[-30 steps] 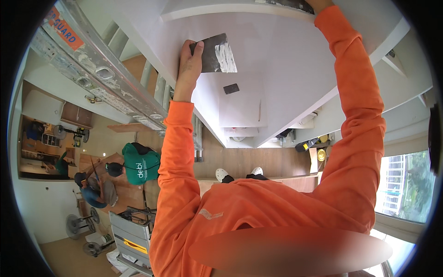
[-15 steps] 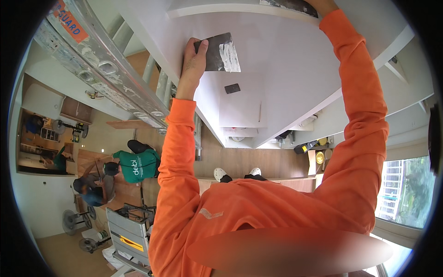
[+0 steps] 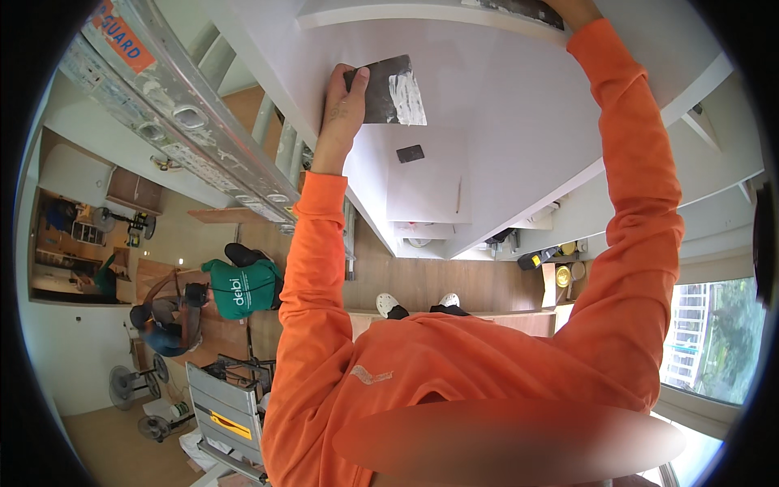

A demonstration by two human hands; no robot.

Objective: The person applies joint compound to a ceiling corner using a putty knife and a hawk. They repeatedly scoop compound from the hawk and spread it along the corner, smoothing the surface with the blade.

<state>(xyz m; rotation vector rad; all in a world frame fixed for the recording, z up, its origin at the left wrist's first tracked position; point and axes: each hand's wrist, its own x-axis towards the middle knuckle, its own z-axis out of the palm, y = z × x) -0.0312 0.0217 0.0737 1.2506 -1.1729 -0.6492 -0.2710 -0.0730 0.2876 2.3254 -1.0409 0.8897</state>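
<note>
My left hand (image 3: 344, 99) is closed round one edge of a flat dark putty spreader (image 3: 377, 91), with a white smear of putty near its far side. It is held in front of the white cabinet (image 3: 519, 122). At the upper edge of the view my right hand (image 3: 574, 11) grips a second dark spreader (image 3: 523, 8), which lies along the front edge of a white shelf board (image 3: 389, 15). Part of that hand and blade is cut off by the picture's edge. Below the left hand, a small dark rectangular block (image 3: 411, 153) and a thin pencil-like stick (image 3: 458, 195) lie on a cabinet shelf.
A paint-spattered metal ladder (image 3: 182, 122) stands close on my left. Two people work low on the floor at the left, one in a green shirt (image 3: 243, 288). Fans (image 3: 122, 385) and a grey folding platform (image 3: 227, 406) stand nearby. Cans (image 3: 562, 276) sit at the cabinet's foot.
Both hands keep their grip and have hardly moved; the view has shifted slightly. At the left, the two people on the floor have changed their posture.
</note>
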